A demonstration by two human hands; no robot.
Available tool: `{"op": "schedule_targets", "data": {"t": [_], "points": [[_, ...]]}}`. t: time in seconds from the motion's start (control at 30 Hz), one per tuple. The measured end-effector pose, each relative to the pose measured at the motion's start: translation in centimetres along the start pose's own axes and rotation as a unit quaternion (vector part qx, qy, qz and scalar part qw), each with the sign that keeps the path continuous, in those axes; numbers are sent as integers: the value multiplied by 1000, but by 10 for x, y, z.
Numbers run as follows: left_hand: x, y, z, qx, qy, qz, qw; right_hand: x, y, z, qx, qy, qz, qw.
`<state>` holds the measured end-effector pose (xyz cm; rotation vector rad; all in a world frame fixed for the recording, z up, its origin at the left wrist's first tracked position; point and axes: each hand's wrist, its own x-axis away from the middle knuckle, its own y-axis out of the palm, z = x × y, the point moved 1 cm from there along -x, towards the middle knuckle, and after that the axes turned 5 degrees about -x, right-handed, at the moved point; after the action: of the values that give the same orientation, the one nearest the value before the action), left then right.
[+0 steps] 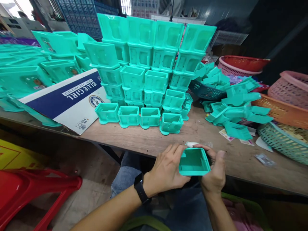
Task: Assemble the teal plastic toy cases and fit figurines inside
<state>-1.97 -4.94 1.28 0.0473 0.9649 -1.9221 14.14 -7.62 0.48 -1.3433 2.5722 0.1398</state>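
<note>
A teal plastic box (194, 162), its open top facing me, is held over the table's front edge. My left hand (168, 165) grips its left side, fingers on the far rim and thumb below. Around its right side my right hand (214, 171) is closed, thumb raised along the corner. A small white object (191, 144) shows just behind the box, partly covered by the fingers; I cannot tell what it is. Beyond my hands, a front row of similar teal boxes (150, 117) stands on the wooden table (134, 138).
Tall stacks of teal boxes (141, 35) rise behind the row. A Blue Girl carton panel (74, 99) leans at left. Loose teal parts (237, 107) lie at right beside an orange basket (280, 110) and a green basket (284, 142). A red stool (57, 189) stands lower left.
</note>
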Motion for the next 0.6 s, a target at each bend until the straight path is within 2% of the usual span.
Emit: {"op": "schedule_targets", "data": {"t": [0.07, 0.17, 0.23, 0.3, 0.37, 0.47, 0.53, 0.6], "points": [[1, -1, -7, 63, 24, 43, 997, -5, -5, 3, -65, 20, 44, 997], [3, 2, -14, 169, -20, 59, 984, -14, -11, 9, -186, 73, 87, 976], [3, 5, -14, 226, -59, 48, 971, -18, -13, 12, -224, 111, 87, 965], [3, 8, -11, 242, -81, 62, 965, -18, -13, 12, -225, 131, 74, 963], [3, 11, -8, 227, -97, 76, 966, -14, -13, 10, -184, 111, 58, 975], [0, 17, -7, 212, -98, 75, 969, -8, -20, 8, -11, 38, 51, 998], [-3, 21, -9, 193, -98, 82, 973, -7, -29, 10, 110, -18, 46, 993], [-6, 27, -14, 140, -112, 84, 980, -12, -40, 18, 187, -100, 39, 976]]}}
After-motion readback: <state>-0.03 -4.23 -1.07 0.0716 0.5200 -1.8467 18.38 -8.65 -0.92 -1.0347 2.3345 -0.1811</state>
